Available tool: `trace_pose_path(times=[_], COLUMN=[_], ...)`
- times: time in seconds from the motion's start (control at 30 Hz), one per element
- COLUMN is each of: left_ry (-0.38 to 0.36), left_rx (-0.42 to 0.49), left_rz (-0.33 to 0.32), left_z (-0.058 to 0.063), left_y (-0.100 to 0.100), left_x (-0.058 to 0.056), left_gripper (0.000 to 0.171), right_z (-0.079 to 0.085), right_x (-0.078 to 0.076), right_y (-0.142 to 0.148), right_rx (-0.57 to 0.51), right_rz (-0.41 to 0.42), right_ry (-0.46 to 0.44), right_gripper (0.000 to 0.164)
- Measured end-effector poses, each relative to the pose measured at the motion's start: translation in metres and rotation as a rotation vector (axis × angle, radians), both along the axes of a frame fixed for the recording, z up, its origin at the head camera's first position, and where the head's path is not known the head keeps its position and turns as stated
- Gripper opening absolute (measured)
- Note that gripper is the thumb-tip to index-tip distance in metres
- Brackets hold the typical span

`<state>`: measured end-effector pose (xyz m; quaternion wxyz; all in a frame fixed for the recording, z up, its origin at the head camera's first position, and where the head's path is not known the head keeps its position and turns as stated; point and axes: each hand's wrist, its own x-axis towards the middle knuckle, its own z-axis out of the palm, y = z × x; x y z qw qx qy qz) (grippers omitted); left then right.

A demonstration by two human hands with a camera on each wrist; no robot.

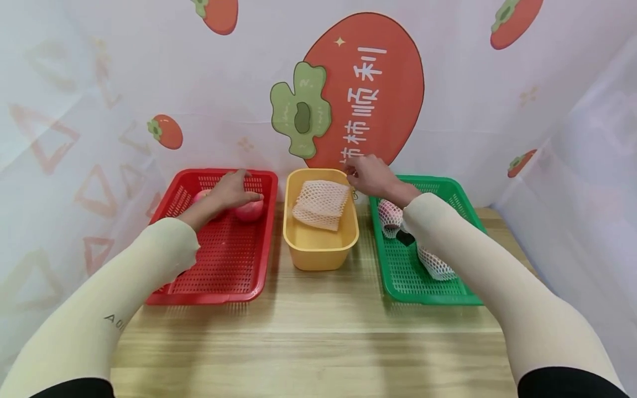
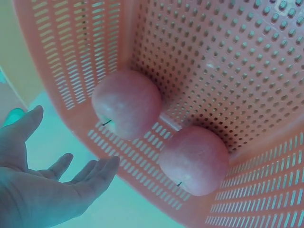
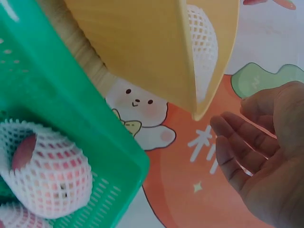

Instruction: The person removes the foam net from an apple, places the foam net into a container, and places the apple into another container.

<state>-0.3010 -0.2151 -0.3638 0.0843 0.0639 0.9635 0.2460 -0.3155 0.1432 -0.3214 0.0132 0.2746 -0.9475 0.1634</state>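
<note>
My left hand (image 1: 230, 190) hovers over the far part of the red basket (image 1: 219, 271), thumb and fingers spread with nothing between them. Two red apples lie beneath it against the far side; the left wrist view shows one apple (image 2: 127, 105) beside the other apple (image 2: 194, 160). At the far right corner of the yellow bin (image 1: 320, 258) is my right hand (image 1: 370, 176), its fingers loosely bent and holding nothing in the right wrist view. White foam net sleeves (image 1: 320, 204) lie flat inside that bin.
On the right, a green basket (image 1: 398, 271) contains apples in foam nets, one netted apple (image 3: 57, 175) near its far corner. My right forearm covers part of it. All three containers stand on a wooden table (image 1: 318, 348) before a printed backdrop (image 1: 463, 99).
</note>
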Motion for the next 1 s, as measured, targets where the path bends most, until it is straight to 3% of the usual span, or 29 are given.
trace_pose_path(times=[0.2,0.33,0.63,0.87,1.0], left_ry=[0.052,0.108,0.149,0.160,0.179], left_rx=[0.071,0.072,0.086,0.081,0.097], left_rz=[-0.004,-0.019,-0.081,-0.108,-0.117], left_z=[0.014,0.020,0.032,0.032,0.031], left_y=[0.001,0.003,0.011,0.014,0.017], left_x=[0.012,0.018,0.036,0.049,0.056], left_gripper=[0.077,0.079,0.081,0.079,0.079], right_z=[0.010,0.011,0.012,0.010,0.008], right_x=[0.010,0.020,0.044,0.060,0.067], right_y=[0.015,0.025,0.052,0.078,0.096], right_rx=[-0.009,0.017,0.048,0.121,0.165], right_rz=[-0.013,-0.027,-0.089,-0.197,-0.211], right_ry=[0.022,0.036,0.006,-0.064,-0.076], right_gripper=[0.030,0.026,0.040,0.054,0.061])
